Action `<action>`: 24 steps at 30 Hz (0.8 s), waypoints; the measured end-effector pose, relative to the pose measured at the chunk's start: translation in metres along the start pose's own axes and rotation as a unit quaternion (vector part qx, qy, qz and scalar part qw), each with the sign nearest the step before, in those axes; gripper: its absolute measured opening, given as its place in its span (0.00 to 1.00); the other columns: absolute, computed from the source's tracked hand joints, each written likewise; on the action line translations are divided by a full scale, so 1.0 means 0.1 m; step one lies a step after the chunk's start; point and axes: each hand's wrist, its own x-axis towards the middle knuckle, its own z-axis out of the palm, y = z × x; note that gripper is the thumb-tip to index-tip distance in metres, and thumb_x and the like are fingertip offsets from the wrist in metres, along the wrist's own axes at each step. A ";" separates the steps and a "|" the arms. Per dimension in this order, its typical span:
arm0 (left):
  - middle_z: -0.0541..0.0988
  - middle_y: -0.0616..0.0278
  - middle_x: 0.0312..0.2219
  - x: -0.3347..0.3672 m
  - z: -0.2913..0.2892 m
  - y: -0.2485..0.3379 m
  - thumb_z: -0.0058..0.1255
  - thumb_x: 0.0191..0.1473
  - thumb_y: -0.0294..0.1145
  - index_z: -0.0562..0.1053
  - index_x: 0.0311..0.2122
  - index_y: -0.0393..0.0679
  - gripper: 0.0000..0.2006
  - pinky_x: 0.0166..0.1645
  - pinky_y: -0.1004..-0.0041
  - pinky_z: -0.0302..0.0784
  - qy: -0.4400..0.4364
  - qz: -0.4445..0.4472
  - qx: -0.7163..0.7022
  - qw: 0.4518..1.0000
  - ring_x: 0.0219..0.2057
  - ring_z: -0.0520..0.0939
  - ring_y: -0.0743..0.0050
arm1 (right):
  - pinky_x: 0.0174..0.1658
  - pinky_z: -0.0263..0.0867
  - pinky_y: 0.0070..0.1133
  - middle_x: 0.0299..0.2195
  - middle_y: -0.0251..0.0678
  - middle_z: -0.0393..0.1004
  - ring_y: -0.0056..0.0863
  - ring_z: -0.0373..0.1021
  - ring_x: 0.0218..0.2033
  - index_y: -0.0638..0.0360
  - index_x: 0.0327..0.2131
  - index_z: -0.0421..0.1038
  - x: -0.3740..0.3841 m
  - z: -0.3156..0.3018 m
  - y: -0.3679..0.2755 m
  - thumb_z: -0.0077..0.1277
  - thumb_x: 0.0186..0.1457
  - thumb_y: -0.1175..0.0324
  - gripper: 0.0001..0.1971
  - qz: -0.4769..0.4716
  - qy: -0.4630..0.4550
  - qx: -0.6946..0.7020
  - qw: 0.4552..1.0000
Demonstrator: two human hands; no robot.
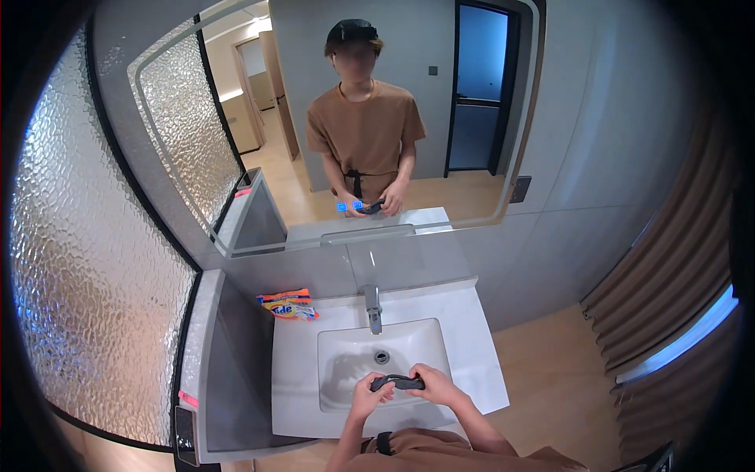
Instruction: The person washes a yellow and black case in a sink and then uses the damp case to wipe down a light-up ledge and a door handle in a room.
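Note:
Above the near part of the white sink basin point(326, 370), I hold a narrow, dark, soft-looking band point(398, 380) with both hands. Its exact kind is too small to make out. My left hand point(366, 396) has its fingers closed round the left end. At the other end, my right hand point(432, 384) pinches the band between thumb and fingers. A chrome faucet point(373, 305) stands behind the basin, its spout over the bowl. The round drain point(382, 357) shows just beyond my hands.
An orange detergent packet point(288, 304) lies at the back left of the white counter point(480, 354). On a ledge to the left are a dark phone-like device point(185, 434) and a small red item point(189, 400). A mirror point(425, 157) hangs behind; brown curtains point(668, 275) hang right.

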 end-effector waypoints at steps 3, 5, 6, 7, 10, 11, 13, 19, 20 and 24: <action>0.80 0.57 0.28 -0.01 0.05 -0.16 0.58 0.57 0.32 0.74 0.39 0.36 0.11 0.33 0.75 0.77 0.025 0.045 0.023 0.998 0.24 0.81 0.71 | 0.37 0.66 0.25 0.32 0.39 0.74 0.23 0.68 0.32 0.60 0.31 0.65 0.05 0.02 -0.33 0.66 0.51 0.62 0.18 -0.074 0.026 -0.143 0.987; 0.80 0.55 0.30 0.01 0.07 -0.31 0.58 0.57 0.33 0.74 0.37 0.35 0.11 0.37 0.72 0.76 0.073 0.181 0.149 0.969 0.28 0.80 0.65 | 0.38 0.67 0.26 0.34 0.41 0.75 0.23 0.71 0.34 0.60 0.29 0.64 0.05 0.04 -0.39 0.66 0.50 0.62 0.19 -0.091 0.027 -0.154 0.983; 0.79 0.52 0.32 0.02 0.06 -0.38 0.58 0.57 0.34 0.74 0.35 0.34 0.12 0.41 0.68 0.76 0.118 0.310 0.272 0.903 0.32 0.80 0.59 | 0.39 0.68 0.26 0.33 0.41 0.76 0.24 0.73 0.36 0.60 0.30 0.66 0.04 0.07 -0.40 0.66 0.51 0.63 0.18 -0.051 -0.003 -0.042 0.998; 0.77 0.50 0.34 -0.03 0.12 -0.28 0.57 0.58 0.35 0.75 0.37 0.34 0.12 0.46 0.65 0.73 0.077 0.225 0.184 0.954 0.38 0.78 0.52 | 0.39 0.69 0.27 0.33 0.40 0.77 0.24 0.74 0.38 0.61 0.30 0.68 0.02 0.07 -0.37 0.66 0.51 0.63 0.16 -0.004 -0.024 0.069 0.997; 0.77 0.49 0.34 -0.17 0.18 -0.17 0.57 0.58 0.34 0.75 0.37 0.35 0.12 0.45 0.65 0.73 0.038 0.170 0.148 0.973 0.37 0.78 0.51 | 0.40 0.71 0.27 0.30 0.40 0.79 0.25 0.76 0.36 0.62 0.31 0.72 0.04 0.03 -0.23 0.65 0.51 0.62 0.15 0.161 -0.054 0.112 0.979; 0.78 0.53 0.32 -0.18 0.19 -0.19 0.60 0.55 0.33 0.75 0.35 0.36 0.11 0.41 0.67 0.74 0.070 0.186 0.163 0.966 0.34 0.79 0.61 | 0.39 0.72 0.26 0.27 0.39 0.79 0.26 0.77 0.32 0.62 0.36 0.76 0.03 0.04 -0.23 0.65 0.51 0.60 0.16 0.129 -0.030 0.136 0.982; 0.78 0.57 0.30 -0.25 0.25 -0.14 0.63 0.53 0.33 0.75 0.34 0.36 0.11 0.39 0.70 0.74 0.101 0.174 0.082 0.976 0.32 0.78 0.68 | 0.39 0.72 0.25 0.27 0.39 0.79 0.27 0.77 0.32 0.62 0.38 0.76 0.03 0.01 -0.29 0.65 0.50 0.59 0.18 0.075 -0.037 0.064 0.994; 0.79 0.65 0.25 -0.26 0.07 -0.04 0.68 0.49 0.32 0.75 0.33 0.36 0.13 0.35 0.77 0.74 0.178 0.139 0.040 0.973 0.28 0.76 0.82 | 0.39 0.71 0.25 0.32 0.41 0.80 0.34 0.76 0.32 0.60 0.35 0.78 0.07 0.31 -0.36 0.66 0.49 0.61 0.15 0.119 -0.164 -0.002 0.979; 0.79 0.65 0.26 -0.26 0.03 -0.02 0.68 0.49 0.32 0.75 0.34 0.36 0.14 0.36 0.77 0.74 0.165 0.130 0.018 0.978 0.29 0.77 0.81 | 0.39 0.71 0.25 0.36 0.40 0.79 0.32 0.75 0.35 0.59 0.35 0.77 0.08 0.38 -0.35 0.66 0.49 0.63 0.13 0.058 -0.115 -0.003 0.992; 0.81 0.64 0.31 -0.38 -0.12 0.17 0.68 0.49 0.31 0.76 0.36 0.35 0.14 0.38 0.77 0.75 0.081 0.124 -0.055 0.987 0.32 0.79 0.82 | 0.41 0.70 0.24 0.46 0.37 0.76 0.28 0.73 0.43 0.57 0.36 0.74 0.13 0.42 -0.59 0.65 0.49 0.67 0.12 0.052 -0.032 0.126 0.990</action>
